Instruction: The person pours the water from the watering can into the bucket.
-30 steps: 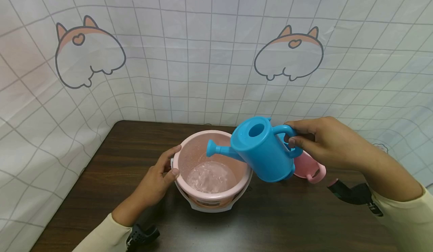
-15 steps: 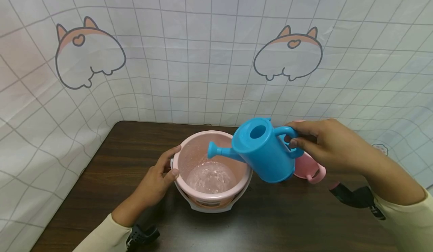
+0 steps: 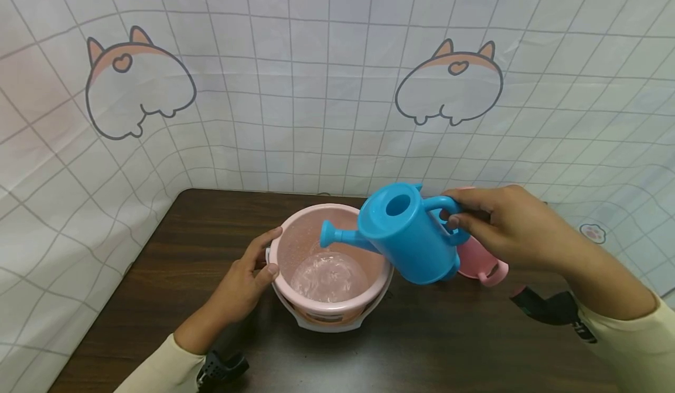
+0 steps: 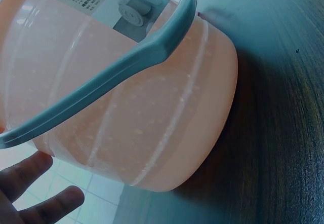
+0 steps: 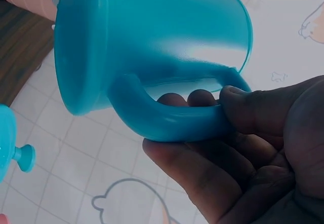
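A blue watering can (image 3: 406, 241) tilts over the right side of a pink bucket (image 3: 329, 306). My right hand (image 3: 506, 223) grips its handle (image 5: 177, 122), with fingers and thumb curled round it. The can's spout (image 3: 343, 235) points left, above the inside of the bucket. Rippling water (image 3: 329, 279) covers the bucket's bottom; a stream from the spout is too faint to make out clearly. My left hand (image 3: 237, 282) holds the bucket's left rim, thumb on the edge. In the left wrist view, the bucket's grey handle (image 4: 121, 67) hangs down its side.
A pink cup with a handle (image 3: 480, 261) stands behind the can, partly hidden. Another blue item with a knobbed end (image 5: 20, 158) shows in the right wrist view. The dark wooden table (image 3: 179, 246) meets a grid-patterned curtain (image 3: 295, 88) at the back.
The watering can shifts very slightly, right and then back left, staying tilted over the bucket. Ripples in the water change shape. My left hand and the bucket stay put.
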The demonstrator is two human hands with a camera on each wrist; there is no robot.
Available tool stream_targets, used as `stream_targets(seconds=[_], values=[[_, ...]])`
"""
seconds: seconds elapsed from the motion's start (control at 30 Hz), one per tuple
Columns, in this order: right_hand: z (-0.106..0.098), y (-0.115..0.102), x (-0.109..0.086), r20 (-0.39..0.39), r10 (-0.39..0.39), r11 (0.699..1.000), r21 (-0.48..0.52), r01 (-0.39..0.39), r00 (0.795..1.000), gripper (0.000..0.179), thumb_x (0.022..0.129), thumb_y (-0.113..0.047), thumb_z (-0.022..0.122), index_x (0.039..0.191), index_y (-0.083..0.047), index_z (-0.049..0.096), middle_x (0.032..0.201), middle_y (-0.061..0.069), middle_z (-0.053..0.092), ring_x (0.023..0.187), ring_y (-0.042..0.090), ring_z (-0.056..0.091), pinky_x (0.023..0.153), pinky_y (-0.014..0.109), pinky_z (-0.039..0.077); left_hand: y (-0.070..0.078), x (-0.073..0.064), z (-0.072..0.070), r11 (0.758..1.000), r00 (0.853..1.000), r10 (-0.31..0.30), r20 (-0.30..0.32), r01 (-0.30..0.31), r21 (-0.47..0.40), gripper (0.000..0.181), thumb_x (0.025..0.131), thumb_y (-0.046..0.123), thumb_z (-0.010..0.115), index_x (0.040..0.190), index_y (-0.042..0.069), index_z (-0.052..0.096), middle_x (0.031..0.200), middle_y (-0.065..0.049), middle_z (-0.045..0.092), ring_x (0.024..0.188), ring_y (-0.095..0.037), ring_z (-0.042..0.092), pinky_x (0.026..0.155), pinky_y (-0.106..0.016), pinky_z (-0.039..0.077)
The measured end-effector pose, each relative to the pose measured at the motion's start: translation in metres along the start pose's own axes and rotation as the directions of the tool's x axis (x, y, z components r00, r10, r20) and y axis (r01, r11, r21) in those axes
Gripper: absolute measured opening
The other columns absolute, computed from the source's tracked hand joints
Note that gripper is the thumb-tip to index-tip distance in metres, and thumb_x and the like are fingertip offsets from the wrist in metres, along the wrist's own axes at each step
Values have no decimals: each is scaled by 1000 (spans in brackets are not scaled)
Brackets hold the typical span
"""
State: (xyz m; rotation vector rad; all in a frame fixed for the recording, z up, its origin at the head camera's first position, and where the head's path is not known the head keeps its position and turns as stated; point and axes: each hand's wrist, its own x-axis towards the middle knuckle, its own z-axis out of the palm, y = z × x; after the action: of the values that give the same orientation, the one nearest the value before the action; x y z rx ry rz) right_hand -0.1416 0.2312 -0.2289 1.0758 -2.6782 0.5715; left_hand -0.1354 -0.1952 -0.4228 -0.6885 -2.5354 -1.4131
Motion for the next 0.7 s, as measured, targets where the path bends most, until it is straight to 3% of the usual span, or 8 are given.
stream_targets(seconds=[0.2,0.43,0.7], values=[[1,-2,1,-1,24,1000,-3,-24,1000,40,94,-6,74,133,1,66,111,8,75,83,11,71,71,34,59,1,0,0,1000,1000,8,0,-8,2,60,106,54,46,158,28,34,121,-11,69,106,-28,68,81,-47,54],[2,-2,1,-5,36,999,7,-36,999,41,94,-5,73,134,2,66,113,11,75,77,9,65,59,25,52,1,0,0,1000,1000,9,3,-9,7,60,106,55,45,158,29,33,121,-11,69,106,-28,69,82,-47,53],[1,-3,2,5,70,997,13,-70,998,41,94,-5,74,134,1,66,113,11,75,90,18,74,73,38,59,0,0,0,1000,1000,13,-3,-13,-2,60,106,54,46,158,28,34,122,-11,69,106,-28,68,82,-46,53]])
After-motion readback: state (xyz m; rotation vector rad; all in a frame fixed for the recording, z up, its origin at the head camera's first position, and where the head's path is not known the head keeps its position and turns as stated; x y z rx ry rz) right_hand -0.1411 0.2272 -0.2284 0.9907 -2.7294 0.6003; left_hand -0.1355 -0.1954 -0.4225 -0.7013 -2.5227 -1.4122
